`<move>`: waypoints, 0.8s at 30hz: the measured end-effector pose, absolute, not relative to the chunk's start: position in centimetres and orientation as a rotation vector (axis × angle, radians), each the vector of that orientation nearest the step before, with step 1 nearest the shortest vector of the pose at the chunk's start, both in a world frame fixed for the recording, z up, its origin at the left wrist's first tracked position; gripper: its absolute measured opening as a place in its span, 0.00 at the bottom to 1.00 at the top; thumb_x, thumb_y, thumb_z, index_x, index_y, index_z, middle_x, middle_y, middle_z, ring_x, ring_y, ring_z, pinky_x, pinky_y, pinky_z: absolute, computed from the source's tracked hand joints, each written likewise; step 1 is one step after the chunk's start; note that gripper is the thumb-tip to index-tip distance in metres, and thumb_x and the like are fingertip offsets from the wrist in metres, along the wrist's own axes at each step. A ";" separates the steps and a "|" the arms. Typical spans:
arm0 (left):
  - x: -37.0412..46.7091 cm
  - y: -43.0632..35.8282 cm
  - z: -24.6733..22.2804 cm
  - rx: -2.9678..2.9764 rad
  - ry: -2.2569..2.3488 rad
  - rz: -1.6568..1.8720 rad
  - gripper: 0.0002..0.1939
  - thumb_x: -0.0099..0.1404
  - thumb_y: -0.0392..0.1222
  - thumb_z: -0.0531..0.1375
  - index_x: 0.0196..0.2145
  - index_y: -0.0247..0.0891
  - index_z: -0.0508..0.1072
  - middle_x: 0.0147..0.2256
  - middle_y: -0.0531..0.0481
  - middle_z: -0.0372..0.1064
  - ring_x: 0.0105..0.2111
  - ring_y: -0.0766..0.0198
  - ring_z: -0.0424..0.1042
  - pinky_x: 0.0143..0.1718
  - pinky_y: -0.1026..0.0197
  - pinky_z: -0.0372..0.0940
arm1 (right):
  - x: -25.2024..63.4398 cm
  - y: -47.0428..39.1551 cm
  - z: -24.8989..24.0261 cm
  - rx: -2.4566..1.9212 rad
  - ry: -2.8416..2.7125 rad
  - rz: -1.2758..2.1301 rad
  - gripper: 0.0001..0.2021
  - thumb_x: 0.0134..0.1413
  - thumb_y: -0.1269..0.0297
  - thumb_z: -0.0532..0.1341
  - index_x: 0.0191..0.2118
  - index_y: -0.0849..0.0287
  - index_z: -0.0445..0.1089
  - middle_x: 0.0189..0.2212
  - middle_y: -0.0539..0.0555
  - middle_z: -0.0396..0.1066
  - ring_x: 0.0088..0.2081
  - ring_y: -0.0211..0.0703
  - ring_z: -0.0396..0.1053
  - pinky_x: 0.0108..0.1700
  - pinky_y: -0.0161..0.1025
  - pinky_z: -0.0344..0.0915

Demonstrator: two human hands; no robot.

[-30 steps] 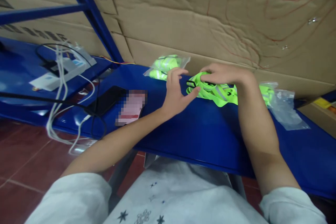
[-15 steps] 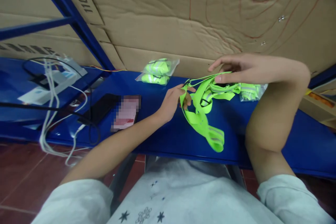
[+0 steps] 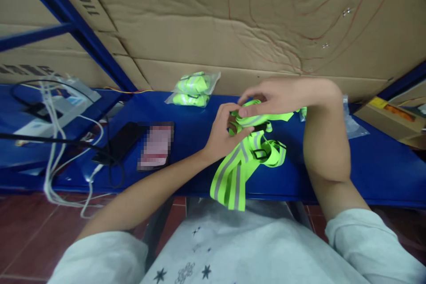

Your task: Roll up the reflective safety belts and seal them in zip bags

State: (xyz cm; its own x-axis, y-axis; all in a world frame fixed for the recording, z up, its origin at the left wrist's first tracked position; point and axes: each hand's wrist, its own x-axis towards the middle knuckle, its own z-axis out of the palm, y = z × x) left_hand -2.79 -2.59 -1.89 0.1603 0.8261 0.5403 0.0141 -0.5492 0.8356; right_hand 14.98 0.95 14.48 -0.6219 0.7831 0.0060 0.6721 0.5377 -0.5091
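Neon-green reflective straps [image 3: 229,179] with grey stripes and black buckles hang in loose folds over the front edge of the blue table [image 3: 186,168]. My left hand [image 3: 224,131] closes on the gathered part of the straps, its thumb lying across them. From above, my right hand [image 3: 262,97] grips the same bundle, wrist bent, with its fingertips close to the left hand's. Part of the bundle is hidden behind my fingers. A black buckle [image 3: 260,155] shows on a strap loop below the hands.
Behind my hands lies a clear bag [image 3: 193,90] of rolled green straps. Another clear bag [image 3: 354,124] is partly hidden by my right arm. To the left are a phone [image 3: 155,145], a black flat device [image 3: 121,141] and white cables [image 3: 55,142]. Cardboard [image 3: 199,31] backs the table.
My right hand has come left and down to meet my left hand, gathering the straps together. The strap ends now hang lower, towards the table's front edge. The view has shifted slightly.
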 end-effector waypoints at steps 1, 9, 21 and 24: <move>-2.8 -2.5 -1.7 1.602 0.816 1.444 0.25 0.62 0.54 0.72 0.49 0.42 0.69 0.50 0.46 0.69 0.39 0.63 0.74 0.35 0.63 0.68 | 15.3 1.0 14.6 -1.180 -2.588 0.719 0.23 0.54 0.45 0.71 0.49 0.56 0.81 0.34 0.50 0.80 0.34 0.41 0.74 0.35 0.36 0.65; -3.4 -0.9 -0.7 0.814 0.752 1.389 0.19 0.62 0.46 0.72 0.45 0.39 0.70 0.38 0.52 0.78 0.31 0.69 0.76 0.36 0.65 0.72 | 15.9 2.6 13.9 -1.363 -2.607 0.565 0.25 0.52 0.51 0.74 0.53 0.57 0.78 0.45 0.53 0.79 0.43 0.48 0.76 0.42 0.40 0.67; -3.9 -0.6 -1.6 1.144 0.917 1.366 0.36 0.55 0.44 0.74 0.55 0.46 0.59 0.56 0.44 0.68 0.46 0.60 0.75 0.46 0.57 0.74 | 18.2 4.0 14.1 -1.415 -2.726 0.532 0.10 0.62 0.69 0.63 0.46 0.59 0.80 0.37 0.49 0.80 0.33 0.35 0.70 0.35 0.33 0.60; -4.2 -0.9 -2.1 1.713 1.093 1.637 0.35 0.59 0.47 0.72 0.59 0.48 0.59 0.64 0.40 0.57 0.57 0.54 0.69 0.49 0.54 0.72 | 18.2 3.6 14.6 -1.423 -2.803 0.419 0.12 0.66 0.68 0.59 0.50 0.62 0.79 0.41 0.52 0.80 0.35 0.34 0.69 0.36 0.32 0.60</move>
State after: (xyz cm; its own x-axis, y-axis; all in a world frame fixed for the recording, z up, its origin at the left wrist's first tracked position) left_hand -4.22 -0.91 -2.06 -0.0593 0.8300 0.5546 0.1935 -0.5354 0.8221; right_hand 18.15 3.57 14.60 -0.5969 0.7891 -0.1448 0.7970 0.5624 -0.2201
